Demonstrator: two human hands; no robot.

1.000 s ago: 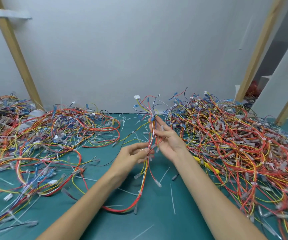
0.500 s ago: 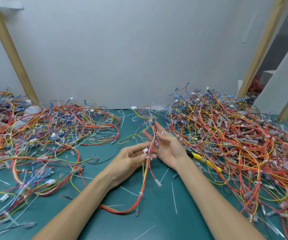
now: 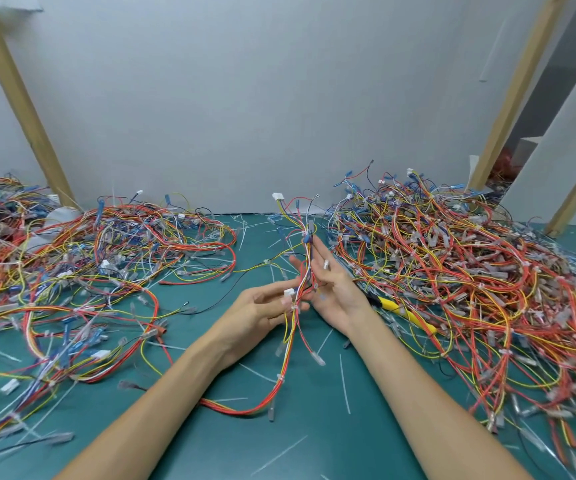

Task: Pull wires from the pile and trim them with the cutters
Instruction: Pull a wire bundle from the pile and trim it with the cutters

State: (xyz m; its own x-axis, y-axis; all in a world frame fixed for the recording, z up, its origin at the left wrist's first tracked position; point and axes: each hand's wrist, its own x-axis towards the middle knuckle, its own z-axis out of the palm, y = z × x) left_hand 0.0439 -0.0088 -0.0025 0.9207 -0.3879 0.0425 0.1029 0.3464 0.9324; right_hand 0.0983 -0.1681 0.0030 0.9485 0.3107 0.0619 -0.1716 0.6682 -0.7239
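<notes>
Hanging limp and light over the mat, the wire bundle is pinched mid-length by the left hand, the right hand laying straight fingers behind it; grip it at a tie, I'd say.

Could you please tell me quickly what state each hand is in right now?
Left hand: pinches the wire bundle.
Right hand: open, laid flat along the same bundle.
</notes>
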